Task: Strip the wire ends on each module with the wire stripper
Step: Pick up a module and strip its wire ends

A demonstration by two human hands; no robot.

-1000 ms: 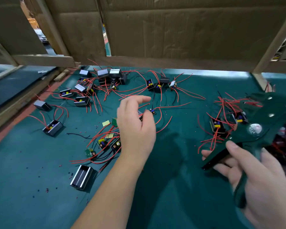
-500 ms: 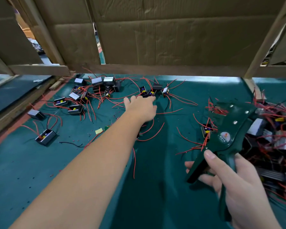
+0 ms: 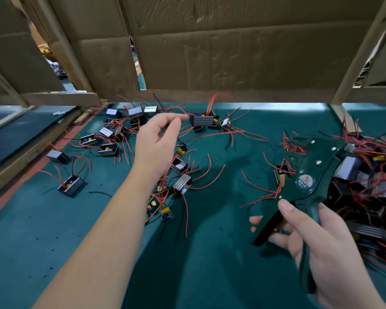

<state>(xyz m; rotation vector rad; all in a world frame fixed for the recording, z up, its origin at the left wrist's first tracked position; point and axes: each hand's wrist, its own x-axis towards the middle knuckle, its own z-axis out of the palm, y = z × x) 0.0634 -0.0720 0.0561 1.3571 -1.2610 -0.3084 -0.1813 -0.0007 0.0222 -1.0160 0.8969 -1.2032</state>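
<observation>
Even overhead light, soft shadows on the mat [image 3: 54, 253], wide-angle edge distortion.

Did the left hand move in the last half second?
Yes. The left hand has risen off the green mat toward the wooden rail, pinching a red wire of a module.

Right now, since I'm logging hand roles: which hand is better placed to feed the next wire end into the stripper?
Left. The left hand pinches the red wire of a module, while the right hand is full, gripping the wire stripper.
</observation>
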